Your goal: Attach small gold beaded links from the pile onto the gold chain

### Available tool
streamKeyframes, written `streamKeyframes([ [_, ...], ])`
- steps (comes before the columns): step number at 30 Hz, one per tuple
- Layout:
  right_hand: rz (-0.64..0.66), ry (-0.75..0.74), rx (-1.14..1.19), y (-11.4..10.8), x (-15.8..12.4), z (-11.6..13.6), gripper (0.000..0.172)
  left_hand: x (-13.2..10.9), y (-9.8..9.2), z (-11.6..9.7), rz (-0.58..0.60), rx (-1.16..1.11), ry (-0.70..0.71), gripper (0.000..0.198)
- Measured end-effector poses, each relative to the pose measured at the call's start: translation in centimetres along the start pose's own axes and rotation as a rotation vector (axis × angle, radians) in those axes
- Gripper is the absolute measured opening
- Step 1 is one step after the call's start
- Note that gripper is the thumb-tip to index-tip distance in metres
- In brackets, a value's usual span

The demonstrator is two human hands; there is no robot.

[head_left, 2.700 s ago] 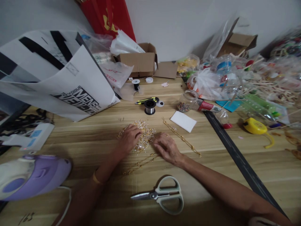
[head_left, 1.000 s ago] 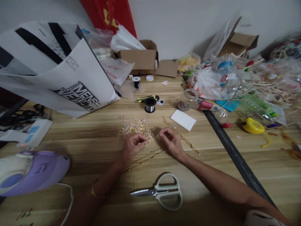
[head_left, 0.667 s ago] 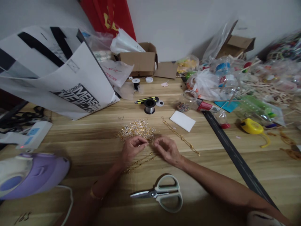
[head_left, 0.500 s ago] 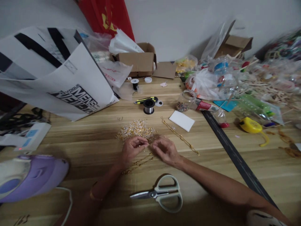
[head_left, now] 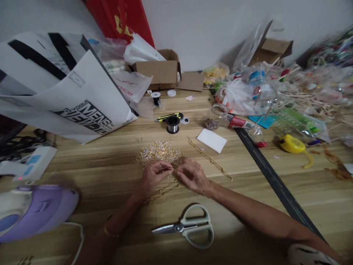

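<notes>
We see two bare hands close together above the wooden table (head_left: 237,209), just on the near side of a loose pile of small gold and clear pieces (head_left: 157,151). The left hand (head_left: 154,176) has its thumb and forefinger drawn together at the tips, at the pile's near edge; the right hand (head_left: 194,176) is curled toward it, the fingertips of the two nearly meeting. Whether either one grips a piece we cannot tell — anything between the fingers is too small to make out. Just below the hands lies a gold chain (head_left: 162,192), doubled on the wood and partly hidden by the left hand, while a second gold chain (head_left: 211,159) stretches slantwise to the right, beside a white card (head_left: 211,140). Nearer to us we find scissors (head_left: 190,226) with pale handles, lying flat with the blades pointing left. Beyond the pile stands a black spool (head_left: 173,126) wound with silvery wire, a yellow and black cutter (head_left: 163,118) just behind it. Farther right we notice a clear jar (head_left: 216,117) with small coloured beads in it — and, well apart from the hands, a yellow tape measure (head_left: 291,144).
</notes>
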State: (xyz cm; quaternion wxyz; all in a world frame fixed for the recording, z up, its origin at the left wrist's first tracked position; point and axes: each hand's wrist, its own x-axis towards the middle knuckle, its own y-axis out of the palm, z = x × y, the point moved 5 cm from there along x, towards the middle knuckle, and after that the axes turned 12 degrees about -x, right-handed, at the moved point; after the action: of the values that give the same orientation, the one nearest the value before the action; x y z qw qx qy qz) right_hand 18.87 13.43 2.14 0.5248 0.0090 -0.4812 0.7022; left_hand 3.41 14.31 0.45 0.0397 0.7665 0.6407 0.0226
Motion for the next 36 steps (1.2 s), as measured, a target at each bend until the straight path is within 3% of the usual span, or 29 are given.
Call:
streamKeyframes([
  [5,0.003,-0.011,-0.012,-0.1,0.1,0.1,0.012,-0.1,0.1,-0.1,-0.006,0.079,0.032,0.011],
  [12,0.005,-0.013,-0.024,0.1,0.0,0.0,0.010,-0.5,0.5,-1.3,0.003,0.332,0.241,0.005],
  [18,0.000,-0.012,-0.017,0.3,0.0,-0.2,0.011,-0.6,0.8,-1.8,0.025,0.368,0.343,0.007],
  [30,0.005,-0.012,-0.011,0.2,0.0,-0.1,0.010,-0.5,0.7,-1.6,0.025,0.333,0.354,0.007],
  [36,0.012,-0.014,-0.021,0.1,0.0,-0.1,0.009,-0.4,0.3,-0.5,0.015,0.236,0.215,0.007],
])
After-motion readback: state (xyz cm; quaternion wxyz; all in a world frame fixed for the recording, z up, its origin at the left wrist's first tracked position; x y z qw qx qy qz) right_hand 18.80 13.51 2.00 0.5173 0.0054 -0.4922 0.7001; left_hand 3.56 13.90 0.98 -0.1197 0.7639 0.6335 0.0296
